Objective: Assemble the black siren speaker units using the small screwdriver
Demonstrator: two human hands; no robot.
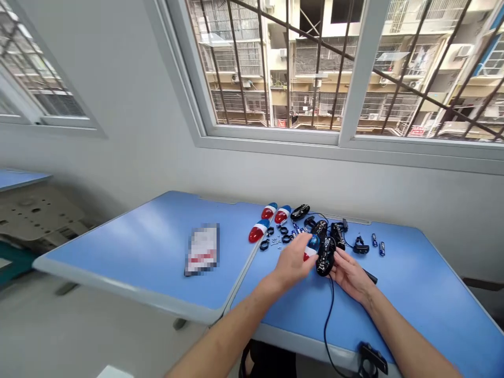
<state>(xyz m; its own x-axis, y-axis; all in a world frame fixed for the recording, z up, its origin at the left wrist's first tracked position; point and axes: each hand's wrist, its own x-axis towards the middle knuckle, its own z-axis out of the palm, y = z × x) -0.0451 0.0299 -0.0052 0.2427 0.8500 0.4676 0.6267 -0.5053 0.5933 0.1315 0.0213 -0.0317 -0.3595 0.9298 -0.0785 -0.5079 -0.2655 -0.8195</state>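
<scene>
In the head view, the left hand (292,258) pinches a cover (313,244) between thumb and fingers, and the right hand (352,273) grips a black body (326,257) by its side. These two are close together, but I judge them not yet joined. Three other covers (259,231) lie loose, other bodies (300,211) lie behind, and I see no cover fitted. Fingers partly hide the held cover; small pieces (276,241) are hard to distinguish; the bottom edge cuts off a clip (377,359).

l forearm (241,320) & r forearm (407,333) reach fwd, bare, angling in twd each other. l hand (292,261) shows its back, thumb & fingers pinched; r hand (352,274), near it, has fingers bent inward.
</scene>
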